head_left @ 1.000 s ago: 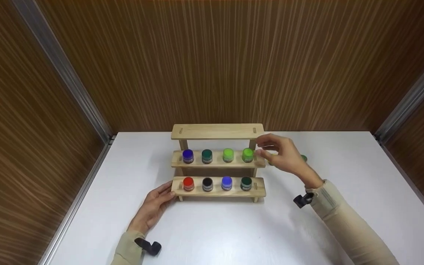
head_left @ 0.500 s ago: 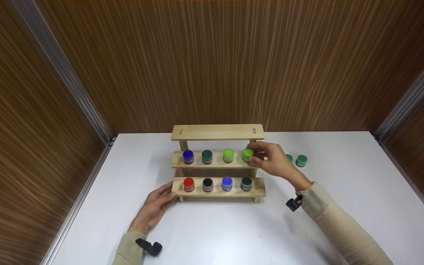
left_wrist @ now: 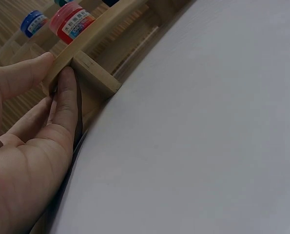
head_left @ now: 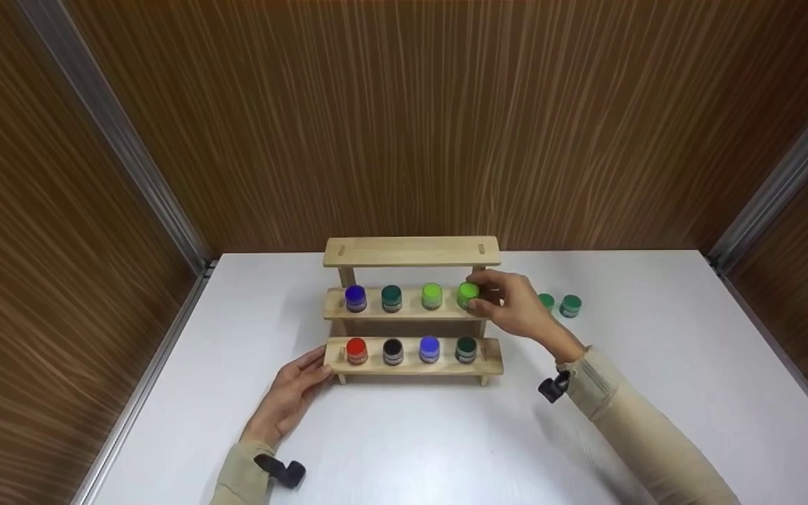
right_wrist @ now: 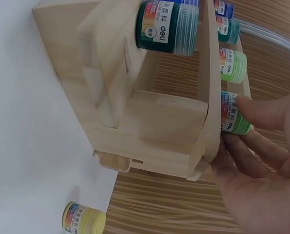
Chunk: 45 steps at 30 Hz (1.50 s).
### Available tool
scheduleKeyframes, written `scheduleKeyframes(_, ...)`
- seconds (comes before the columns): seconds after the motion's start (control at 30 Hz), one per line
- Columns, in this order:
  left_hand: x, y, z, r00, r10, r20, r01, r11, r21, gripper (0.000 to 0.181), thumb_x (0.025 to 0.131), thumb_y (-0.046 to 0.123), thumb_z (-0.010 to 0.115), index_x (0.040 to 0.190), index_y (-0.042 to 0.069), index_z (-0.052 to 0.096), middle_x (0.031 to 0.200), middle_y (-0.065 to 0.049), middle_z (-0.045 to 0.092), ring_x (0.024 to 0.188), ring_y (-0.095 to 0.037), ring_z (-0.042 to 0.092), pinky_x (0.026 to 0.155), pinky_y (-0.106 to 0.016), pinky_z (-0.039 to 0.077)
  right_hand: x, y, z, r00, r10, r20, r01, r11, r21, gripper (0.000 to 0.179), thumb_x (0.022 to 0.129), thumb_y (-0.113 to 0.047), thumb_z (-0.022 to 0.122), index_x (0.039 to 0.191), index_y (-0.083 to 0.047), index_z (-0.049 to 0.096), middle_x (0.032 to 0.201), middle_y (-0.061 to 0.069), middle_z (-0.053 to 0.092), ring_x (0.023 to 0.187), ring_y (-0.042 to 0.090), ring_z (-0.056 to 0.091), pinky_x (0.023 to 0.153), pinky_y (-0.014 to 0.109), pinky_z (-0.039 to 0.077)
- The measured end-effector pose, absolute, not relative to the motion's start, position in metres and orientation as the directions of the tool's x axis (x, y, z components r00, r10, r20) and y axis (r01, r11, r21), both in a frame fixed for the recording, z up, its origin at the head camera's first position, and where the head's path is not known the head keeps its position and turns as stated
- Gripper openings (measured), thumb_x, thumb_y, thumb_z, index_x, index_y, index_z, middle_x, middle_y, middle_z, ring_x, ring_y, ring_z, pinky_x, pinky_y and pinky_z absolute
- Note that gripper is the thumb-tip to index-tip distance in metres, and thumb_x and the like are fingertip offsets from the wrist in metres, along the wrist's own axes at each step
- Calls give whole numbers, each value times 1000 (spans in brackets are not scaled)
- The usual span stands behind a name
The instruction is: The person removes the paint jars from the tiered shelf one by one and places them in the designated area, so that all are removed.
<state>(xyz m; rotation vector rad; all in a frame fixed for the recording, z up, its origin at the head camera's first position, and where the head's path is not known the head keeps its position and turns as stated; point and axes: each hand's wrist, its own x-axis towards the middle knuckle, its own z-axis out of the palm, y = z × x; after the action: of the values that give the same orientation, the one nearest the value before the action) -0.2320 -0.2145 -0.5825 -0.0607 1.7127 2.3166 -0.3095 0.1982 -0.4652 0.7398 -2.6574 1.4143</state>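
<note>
A three-tier wooden rack [head_left: 411, 250] stands on the white table. My right hand [head_left: 522, 308] pinches the light green paint jar [head_left: 468, 292] at the right end of the middle tier, thumb on one side and fingers on the other. Up close in the right wrist view, the thumb [right_wrist: 264, 111] lies against this jar's label. At the lower tier's left end, my left hand [head_left: 287, 396] grips the shelf edge between thumb and fingers. Close to that hand sits the red jar [left_wrist: 72, 24], upright on the shelf.
Other jars share the tiers, among them a blue jar [head_left: 355, 298] and a black jar [head_left: 393, 351]. Right of the rack stand two green jars [head_left: 571, 306]. A yellow jar [right_wrist: 84, 218] shows in the right wrist view. Wood-grain panels [head_left: 411, 126] enclose the table.
My right hand has moved left from beside the rack and taken hold of the light green jar. Two green jars behind it came into fuller view. The left hand keeps its place.
</note>
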Motion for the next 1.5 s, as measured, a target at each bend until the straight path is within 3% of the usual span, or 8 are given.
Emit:
scheduleKeyframes(0.67,-233,-216,-582,-966,183,-181,-230,-296,927,68,104,-2,62,162,-11,28,170,-31,29,147,-28,51,115,-25,52,-304,219,-450,-872,-329,363,-480,428,-766,38,95,-1,79,132,1,70,129,17,74,116,35,73,103,45,63)
scheduleKeyframes(1.03,-227,-219,-581,-963,179,-201,-247,-288,925,69,104,0,63,163,-9,28,171,-29,29,153,-33,45,117,-26,50,-301,242,-454,-896,-257,362,-443,467,-765,35,92,0,82,125,3,72,121,19,75,111,38,74,98,41,65)
scheduleKeyframes(1.43,-225,-220,-581,-964,182,-191,-240,-302,923,68,105,-2,61,163,-11,27,171,-31,28,148,-27,51,116,-25,50,-298,260,-465,-917,-197,348,-399,501,-768,35,94,-3,81,127,4,71,122,21,74,114,36,72,100,50,63)
scheduleKeyframes(1.5,-225,-220,-582,-965,183,-189,-238,-300,924,68,105,-1,61,163,-11,27,170,-31,28,148,-28,50,117,-25,50,-299,263,-468,-915,-192,355,-402,496,-770,34,94,-2,81,126,4,71,121,22,74,113,36,72,99,41,65)
